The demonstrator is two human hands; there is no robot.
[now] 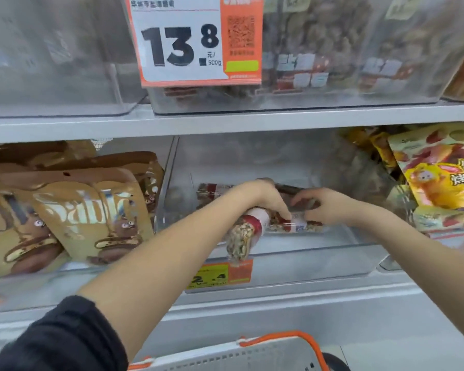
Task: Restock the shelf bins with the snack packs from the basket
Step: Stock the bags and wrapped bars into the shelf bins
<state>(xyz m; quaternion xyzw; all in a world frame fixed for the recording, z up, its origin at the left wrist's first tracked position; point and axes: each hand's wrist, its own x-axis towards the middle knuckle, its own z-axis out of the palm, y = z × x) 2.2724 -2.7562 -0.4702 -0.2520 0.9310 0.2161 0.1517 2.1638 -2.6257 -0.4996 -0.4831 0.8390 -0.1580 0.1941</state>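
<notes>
A: What's the biggest thing in front of you?

B: The shelf (225, 121), with clear bins on two levels. Your middle bin (279, 259) on the lower level is the one both arms reach into. Brown pouches (86, 210) fill the bin to its left, yellow packs (445, 178) the one to its right.

A: And above?

B: A bin of nut packs carries a large orange price sign (196, 40) reading 13.8. A smaller yellow tag (220, 274) sits on the front of your bin. The basket (252, 354), grey with an orange handle, is at the bottom edge, below the shelf.

A: Where are the snack packs?

B: Your left hand (263, 199) has its fingers curled round one snack pack (245, 234), which hangs over the bin's front lip. Your right hand (324, 207) rests, fingers bent, on a second pack (298, 223) lying flat inside the bin; whether it grips it, you cannot tell.
</notes>
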